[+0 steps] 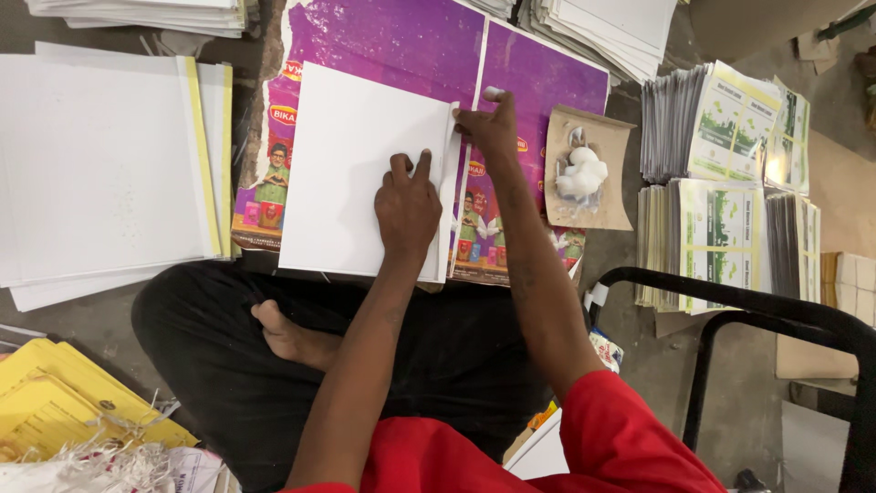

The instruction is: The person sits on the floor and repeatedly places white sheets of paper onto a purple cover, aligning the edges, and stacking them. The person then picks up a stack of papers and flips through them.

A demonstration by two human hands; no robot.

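Note:
A pad of white sheets lies on a purple printed poster on the floor in front of my crossed legs. My left hand rests on the pad's lower right part, fingers curled, pressing it down. My right hand is at the pad's upper right edge, fingertips pinching a narrow white strip that runs along that edge. A torn piece of brown paper with a blob of white paste lies just right of my right hand.
A tall stack of white sheets with a yellow edge strip stands at left. Stacks of green-and-white printed booklets sit at right, a black metal frame below them. Yellow papers lie lower left; more paper piles at top.

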